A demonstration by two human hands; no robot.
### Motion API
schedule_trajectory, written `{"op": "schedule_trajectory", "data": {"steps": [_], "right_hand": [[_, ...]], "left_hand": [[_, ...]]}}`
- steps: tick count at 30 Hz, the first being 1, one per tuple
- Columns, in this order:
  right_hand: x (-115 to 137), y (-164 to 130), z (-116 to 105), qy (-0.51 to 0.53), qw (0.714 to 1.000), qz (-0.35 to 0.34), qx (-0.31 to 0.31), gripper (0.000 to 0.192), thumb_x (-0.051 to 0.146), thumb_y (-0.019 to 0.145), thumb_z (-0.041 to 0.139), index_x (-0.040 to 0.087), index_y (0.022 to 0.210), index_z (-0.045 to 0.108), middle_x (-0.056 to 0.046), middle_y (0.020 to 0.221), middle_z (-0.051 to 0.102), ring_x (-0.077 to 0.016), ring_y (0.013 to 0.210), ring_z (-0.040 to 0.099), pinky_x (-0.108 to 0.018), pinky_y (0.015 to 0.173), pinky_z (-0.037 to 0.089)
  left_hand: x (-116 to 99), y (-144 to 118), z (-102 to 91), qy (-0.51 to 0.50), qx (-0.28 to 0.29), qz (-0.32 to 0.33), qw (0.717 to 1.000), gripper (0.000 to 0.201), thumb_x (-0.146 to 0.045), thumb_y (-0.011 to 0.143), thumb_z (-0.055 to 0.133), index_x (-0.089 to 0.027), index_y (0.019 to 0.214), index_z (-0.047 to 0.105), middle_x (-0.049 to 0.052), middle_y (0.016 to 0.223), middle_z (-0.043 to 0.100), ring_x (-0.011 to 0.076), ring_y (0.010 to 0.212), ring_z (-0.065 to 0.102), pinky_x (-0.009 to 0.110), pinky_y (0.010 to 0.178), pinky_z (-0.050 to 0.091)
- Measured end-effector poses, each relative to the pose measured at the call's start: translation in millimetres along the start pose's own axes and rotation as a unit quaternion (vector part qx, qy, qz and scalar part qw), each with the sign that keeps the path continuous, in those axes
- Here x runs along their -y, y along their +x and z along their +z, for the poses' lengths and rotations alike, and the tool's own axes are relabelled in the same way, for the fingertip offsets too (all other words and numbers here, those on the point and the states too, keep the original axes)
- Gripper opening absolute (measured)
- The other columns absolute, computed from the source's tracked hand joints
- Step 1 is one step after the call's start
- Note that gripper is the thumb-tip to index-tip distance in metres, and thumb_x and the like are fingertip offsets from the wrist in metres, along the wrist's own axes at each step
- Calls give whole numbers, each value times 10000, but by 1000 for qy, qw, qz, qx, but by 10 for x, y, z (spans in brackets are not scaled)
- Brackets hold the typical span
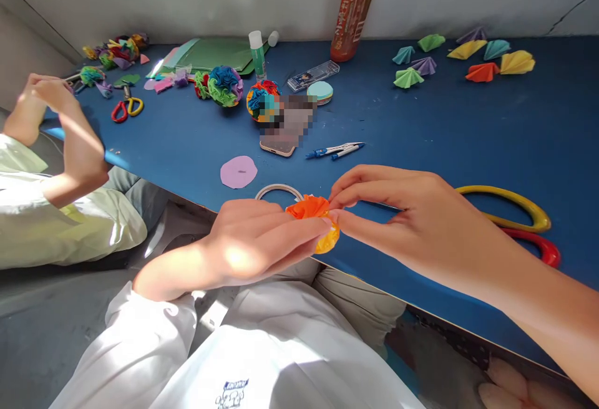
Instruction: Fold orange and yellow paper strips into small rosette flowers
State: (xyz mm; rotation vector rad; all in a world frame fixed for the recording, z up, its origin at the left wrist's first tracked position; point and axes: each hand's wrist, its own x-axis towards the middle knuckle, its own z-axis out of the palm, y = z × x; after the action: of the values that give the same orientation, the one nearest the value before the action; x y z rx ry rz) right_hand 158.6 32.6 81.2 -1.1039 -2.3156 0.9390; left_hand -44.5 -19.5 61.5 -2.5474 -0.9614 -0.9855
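Above the table's front edge, my left hand point(262, 237) grips a small ruffled paper piece, orange on top point(309, 207) and yellow below point(328, 240). Its thumb presses along the near side. My right hand point(397, 209) pinches the right edge of the same paper between thumb and fingers. A roll of tape point(279, 187) lies just behind my left hand, partly covered. Red and yellow handled scissors point(524, 206) lie beneath my right wrist, their blades mostly hidden. A flat purple paper disc point(238, 172) rests on the blue table to the left.
Pleated paper fans point(482, 72) sit at the back right. A tall orange package point(353, 10) leans on the wall. Ruffled paper balls point(224, 86), a glue stick point(257, 53), a phone point(281, 141) and a compass point(332, 150) lie mid-table. At left are another person's hands point(51, 94) and scissors point(126, 108).
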Motion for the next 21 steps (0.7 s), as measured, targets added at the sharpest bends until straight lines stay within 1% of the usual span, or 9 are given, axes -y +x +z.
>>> {"op": "schedule_trajectory", "data": {"steps": [2,3,6,8,11,14,17,21], "right_hand": [[-11,-1,-14,22,999,4,25,249,371,829,554,221,729,727,-29,891,676,-90,516,482,-244,439,325],[-15,-1,-20,35,999,4,38,245,374,827,559,222,734,726,-31,889,676,-97,531,491,-245,449,329],[-11,0,-41,69,994,16,88,223,390,812,588,224,740,720,-31,898,679,-143,683,580,-242,516,377],[1,0,-56,80,989,30,120,202,390,805,601,235,743,716,-18,912,680,-159,762,605,-245,579,414],[22,2,-81,84,982,45,160,165,368,805,601,254,769,714,3,911,675,-159,770,606,-258,632,437],[28,5,-106,83,981,44,169,150,353,803,605,248,752,700,10,895,670,-155,756,600,-261,638,432],[19,1,-123,88,982,40,165,180,386,813,599,249,750,698,5,919,671,-159,764,601,-267,637,423],[7,-15,-127,88,984,44,150,268,485,822,597,249,745,698,-6,942,670,-157,735,583,-270,598,400]], "left_hand": [[17,40,-39,16,25,-18,999,74,-182,905,566,-191,957,618,-98,424,499,79,356,413,228,393,302],[40,66,-62,14,44,-11,999,87,-180,910,560,-196,979,610,-100,432,504,77,361,417,227,405,301],[148,157,-114,-25,83,55,995,117,-151,916,542,-188,1017,587,-72,524,587,75,435,492,222,463,342],[218,212,-120,-40,80,94,992,122,-160,925,527,-187,1029,586,-49,575,615,79,493,535,223,495,366],[276,247,-75,-48,70,127,988,127,-169,933,515,-193,1037,585,-29,634,648,79,557,578,217,518,393],[298,224,8,-75,65,154,983,146,-157,938,501,-177,1060,578,-12,693,680,75,594,595,205,523,413],[322,185,70,-108,52,153,981,170,-168,934,516,-166,1095,573,1,734,693,76,623,608,199,540,440],[332,177,54,-125,52,163,977,160,-167,928,528,-171,1074,592,-4,719,690,75,623,615,190,538,452]]}}
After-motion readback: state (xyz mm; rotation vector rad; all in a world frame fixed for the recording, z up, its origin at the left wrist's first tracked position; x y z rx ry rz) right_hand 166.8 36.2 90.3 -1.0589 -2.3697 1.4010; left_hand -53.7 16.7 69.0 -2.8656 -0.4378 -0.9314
